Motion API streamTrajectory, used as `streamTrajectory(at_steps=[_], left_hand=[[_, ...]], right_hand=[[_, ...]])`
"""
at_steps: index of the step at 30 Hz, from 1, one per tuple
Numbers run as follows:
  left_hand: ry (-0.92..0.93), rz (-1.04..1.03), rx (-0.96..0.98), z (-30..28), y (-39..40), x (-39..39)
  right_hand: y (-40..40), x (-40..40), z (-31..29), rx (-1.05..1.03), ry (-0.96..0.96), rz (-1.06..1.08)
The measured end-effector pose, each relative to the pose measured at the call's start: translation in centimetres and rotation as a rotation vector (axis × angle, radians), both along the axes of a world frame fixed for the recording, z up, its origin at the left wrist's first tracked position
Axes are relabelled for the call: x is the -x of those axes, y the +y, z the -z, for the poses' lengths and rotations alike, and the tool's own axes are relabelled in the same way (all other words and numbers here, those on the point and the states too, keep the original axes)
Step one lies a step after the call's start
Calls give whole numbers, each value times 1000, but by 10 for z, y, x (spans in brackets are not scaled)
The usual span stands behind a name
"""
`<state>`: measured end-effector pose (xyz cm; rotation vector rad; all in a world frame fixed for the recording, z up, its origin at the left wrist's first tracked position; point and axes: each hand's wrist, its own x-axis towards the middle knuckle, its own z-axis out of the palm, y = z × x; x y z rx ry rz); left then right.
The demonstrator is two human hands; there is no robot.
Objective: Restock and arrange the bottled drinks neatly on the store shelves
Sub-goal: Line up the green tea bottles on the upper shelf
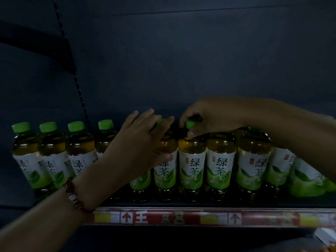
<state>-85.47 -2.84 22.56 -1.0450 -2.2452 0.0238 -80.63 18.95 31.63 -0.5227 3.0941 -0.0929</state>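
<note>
Dim shelf (200, 208), bottle row blurred, right hand (209, 119) fingers pinched on one cap (190, 124), left hand (143, 142) wrapped round neighbouring bottle (164, 160), its cap mostly hidden under fingertips (169, 119).

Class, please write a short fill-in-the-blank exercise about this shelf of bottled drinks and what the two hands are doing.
1. The bottle caps are ____ in colour.
2. The right hand grips one bottle by its ____.
3. A beaded bracelet sits on the ____ wrist.
4. The bottles stand in a row on a ____ with a red price strip.

Missing words: green; cap; left; shelf
</note>
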Motion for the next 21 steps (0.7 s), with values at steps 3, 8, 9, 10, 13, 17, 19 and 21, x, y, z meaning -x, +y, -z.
streamTrajectory(at_steps=[3,8,9,10,13,17,19,21], left_hand=[[8,-2,-14,-3,15,-7],[-102,30,35,-6,51,-10],[-126,25,32,-6,54,-10],[-135,20,30,-6,54,-11],[-135,13,47,-7,51,-15],[-77,21,37,-14,56,-20],[-71,65,22,-19,68,-25],[-50,103,49,-23,86,-29]], right_hand=[[17,-15,-3,116,37,40],[43,-27,0,-11,-31,137],[45,-27,3,-16,-20,137],[47,-27,6,0,-3,135],[51,-31,9,53,26,114],[65,-52,2,195,114,156],[78,-63,-5,193,210,207],[89,-68,-7,97,160,286]])
